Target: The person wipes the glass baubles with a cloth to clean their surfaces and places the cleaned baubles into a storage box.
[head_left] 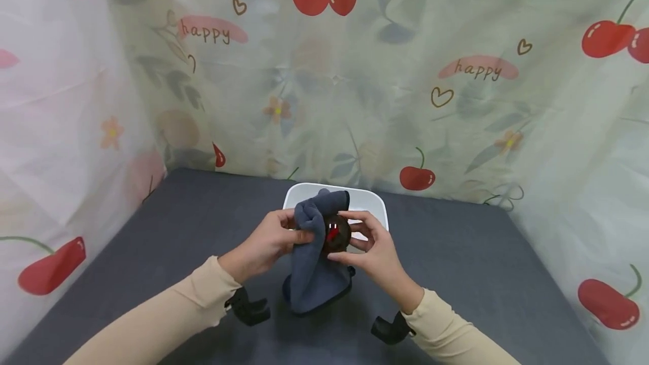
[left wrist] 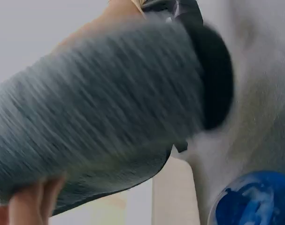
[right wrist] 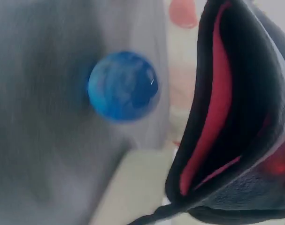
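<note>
My left hand (head_left: 269,240) grips a soft grey-blue pouch (head_left: 310,261) by its side, thumb across the folded fabric. In the right wrist view the dark-edged mouth of the pouch (right wrist: 227,108) gapes, showing a red lining and a black cord. My right hand (head_left: 374,244) holds a dark, shiny transparent ball (head_left: 338,235) with red inside, thumb below and fingers above. The ball sits right against the pouch's right side. In the left wrist view the pouch (left wrist: 95,93) is blurred and covers most of that hand.
A white tray (head_left: 374,199) stands on the dark grey table (head_left: 446,275), just behind the pouch. A blue marbled ball (right wrist: 123,86) lies on the table, out of sight in the head view. Printed curtains (head_left: 334,100) enclose the back and sides.
</note>
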`<state>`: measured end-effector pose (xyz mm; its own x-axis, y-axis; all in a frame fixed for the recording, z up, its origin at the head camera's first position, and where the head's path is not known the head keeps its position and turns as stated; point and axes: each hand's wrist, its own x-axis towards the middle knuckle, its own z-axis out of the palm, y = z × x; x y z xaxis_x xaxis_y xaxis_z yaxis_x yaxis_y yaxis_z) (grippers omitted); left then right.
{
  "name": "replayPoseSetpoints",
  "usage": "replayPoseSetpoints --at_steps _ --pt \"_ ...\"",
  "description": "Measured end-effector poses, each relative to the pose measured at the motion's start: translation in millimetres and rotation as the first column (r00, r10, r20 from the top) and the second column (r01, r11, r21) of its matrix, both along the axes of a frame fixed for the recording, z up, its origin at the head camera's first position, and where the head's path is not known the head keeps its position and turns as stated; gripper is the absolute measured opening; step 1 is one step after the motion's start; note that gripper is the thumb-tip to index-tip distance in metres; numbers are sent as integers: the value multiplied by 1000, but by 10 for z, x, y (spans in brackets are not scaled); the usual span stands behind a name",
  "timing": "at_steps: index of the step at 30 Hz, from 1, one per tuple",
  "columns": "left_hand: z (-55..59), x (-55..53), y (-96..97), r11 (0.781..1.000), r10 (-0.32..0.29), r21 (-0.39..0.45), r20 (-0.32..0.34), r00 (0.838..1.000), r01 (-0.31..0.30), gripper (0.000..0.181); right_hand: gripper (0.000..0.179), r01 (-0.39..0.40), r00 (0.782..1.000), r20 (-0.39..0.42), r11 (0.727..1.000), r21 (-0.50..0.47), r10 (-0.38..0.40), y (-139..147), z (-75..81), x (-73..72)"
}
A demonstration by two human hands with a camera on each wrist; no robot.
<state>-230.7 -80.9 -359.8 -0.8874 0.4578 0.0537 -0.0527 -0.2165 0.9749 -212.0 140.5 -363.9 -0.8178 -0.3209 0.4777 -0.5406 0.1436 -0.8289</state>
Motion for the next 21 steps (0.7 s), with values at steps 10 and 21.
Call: replayPoseSetpoints --at_steps 10,21 --pt "-68 28 12 997 19 -78 -46 999 -23 31 64 -33 997 -70 993 116 41 -8 94 127" --pt "-146 37 83 997 53 -48 -75 996 -57 48 66 223 942 -311 926 304 -124 -19 19 1"
